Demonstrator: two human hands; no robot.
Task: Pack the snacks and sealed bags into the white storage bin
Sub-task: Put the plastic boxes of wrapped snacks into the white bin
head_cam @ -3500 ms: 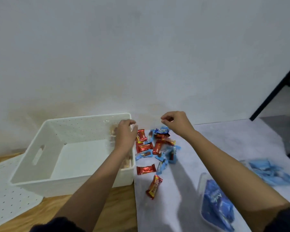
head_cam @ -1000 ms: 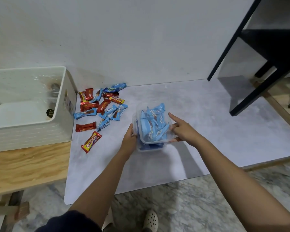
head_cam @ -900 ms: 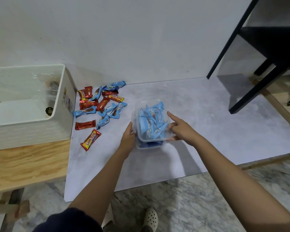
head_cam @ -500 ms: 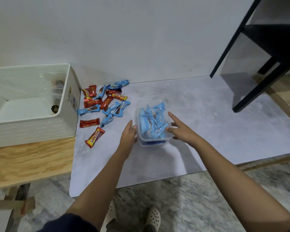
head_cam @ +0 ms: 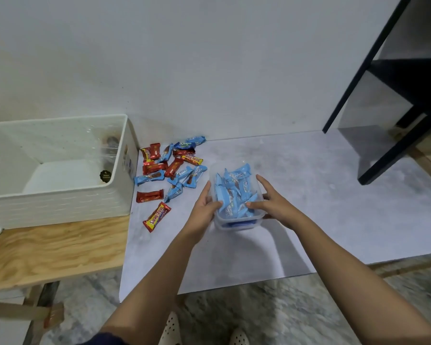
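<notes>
Right of bin (head_cam: 60,205): 2 hands (head_cam: 201,211) (head_cam: 275,207) grip clear snack tub (head_cam: 237,224).

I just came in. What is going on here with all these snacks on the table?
A person is packing snacks. The left hand and the right hand grip a clear container full of blue snack packs from both sides, over the grey mat; I cannot tell if it is lifted. Loose red and blue snacks lie on the mat beside the white bin, not yet packed. Inside the bin, a clear bag sits at the wall nearest the snacks.
</notes>
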